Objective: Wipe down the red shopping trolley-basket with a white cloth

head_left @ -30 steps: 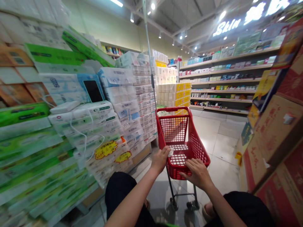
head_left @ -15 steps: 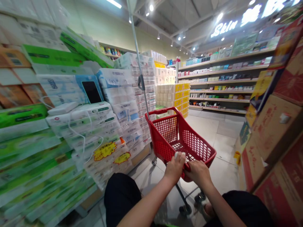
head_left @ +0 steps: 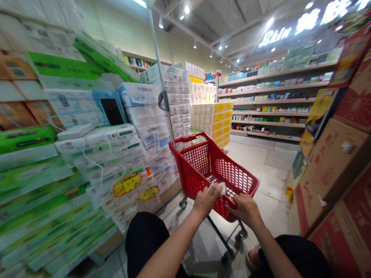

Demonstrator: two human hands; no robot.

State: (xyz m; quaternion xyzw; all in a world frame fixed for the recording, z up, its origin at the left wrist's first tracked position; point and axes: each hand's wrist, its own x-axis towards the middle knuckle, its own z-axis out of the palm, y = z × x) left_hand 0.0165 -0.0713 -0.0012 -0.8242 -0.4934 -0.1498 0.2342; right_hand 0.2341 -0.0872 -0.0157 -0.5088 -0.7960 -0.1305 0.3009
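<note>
A red plastic shopping cart [head_left: 185, 173] stands in front of me, with its basket tilted and a tall metal pole [head_left: 159, 58] rising from its far left corner. My left hand [head_left: 206, 199] is closed on a crumpled white wipe [head_left: 222, 189], cloth or tissue I cannot tell which, at the near rim of the basket. The fingers of my right hand [head_left: 245, 208] are wrapped over the same rim, a little to the right. Inside the basket only the grid floor shows.
Stacked tissue packs [head_left: 95, 162] line the left side, with a phone [head_left: 111, 112] and a white cable [head_left: 102, 170] on them. Cardboard boxes [head_left: 337, 154] rise on the right. Stocked shelves [head_left: 269, 101] stand at the back, beyond a tiled floor [head_left: 275, 177].
The cart and its pole have shifted a little to the left. My left hand has moved left along the rim, and more of the white wipe shows. The right hand still holds the rim.
</note>
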